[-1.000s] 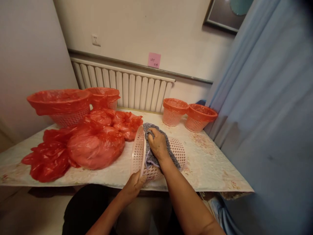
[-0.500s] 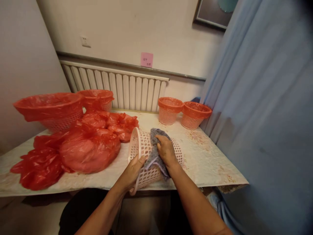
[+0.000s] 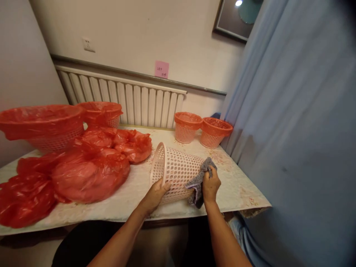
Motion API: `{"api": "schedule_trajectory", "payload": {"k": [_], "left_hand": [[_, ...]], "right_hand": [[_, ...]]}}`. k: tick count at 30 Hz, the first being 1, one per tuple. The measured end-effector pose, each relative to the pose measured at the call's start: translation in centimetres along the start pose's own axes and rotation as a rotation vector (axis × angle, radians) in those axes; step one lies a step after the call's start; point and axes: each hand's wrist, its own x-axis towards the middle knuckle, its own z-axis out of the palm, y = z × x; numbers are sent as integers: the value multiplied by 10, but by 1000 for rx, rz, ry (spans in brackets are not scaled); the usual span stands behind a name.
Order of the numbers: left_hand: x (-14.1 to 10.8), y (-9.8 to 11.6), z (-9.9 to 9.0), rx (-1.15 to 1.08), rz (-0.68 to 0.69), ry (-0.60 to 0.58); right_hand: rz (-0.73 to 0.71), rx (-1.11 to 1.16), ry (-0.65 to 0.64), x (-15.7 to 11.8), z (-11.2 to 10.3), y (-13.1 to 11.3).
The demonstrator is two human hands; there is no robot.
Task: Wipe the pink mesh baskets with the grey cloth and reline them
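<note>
A pale pink plastic wastebasket (image 3: 182,167) with a lattice wall lies on its side near the table's front edge, its mouth facing left. My left hand (image 3: 156,194) grips the rim at the lower front, thumb outside on the wall. Bunched in my closed right hand (image 3: 211,184) is a grey cloth (image 3: 198,185) with a light purple edge. The cloth rests against the wastebasket's base end on the right. Part of the cloth hangs below my fingers.
Several red plastic bags (image 3: 91,174) with bulky contents cover the table's left side. Behind them stand two larger red-lined baskets (image 3: 55,139). Two smaller red-lined baskets (image 3: 185,133) stand at the back right. A blue curtain (image 3: 278,148) borders the right; a white radiator (image 3: 139,104) is behind.
My right hand has moved the cloth from the wastebasket's middle rightward to its base end. The view has turned slightly right. My left hand keeps its hold near the rim.
</note>
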Motion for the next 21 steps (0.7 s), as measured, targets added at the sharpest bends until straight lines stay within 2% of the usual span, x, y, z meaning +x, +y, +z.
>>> {"api": "schedule_trajectory", "payload": {"k": [5, 8, 11, 14, 17, 21], "left_hand": [[-6, 1, -1, 61, 50, 30], [-7, 0, 0, 92, 55, 38], [-5, -2, 1, 95, 44, 2], [-4, -5, -1, 154, 94, -35], [-7, -9, -5, 263, 103, -31], [-14, -15, -9, 328, 90, 16]], "right_hand": [[195, 74, 97, -26, 1, 1], [183, 137, 69, -54, 3, -11], [31, 224, -19, -82, 5, -33], [-244, 330, -152, -94, 6, -63], [-474, 414, -275, -82, 7, -92], [-586, 426, -433, -43, 18, -118]]}}
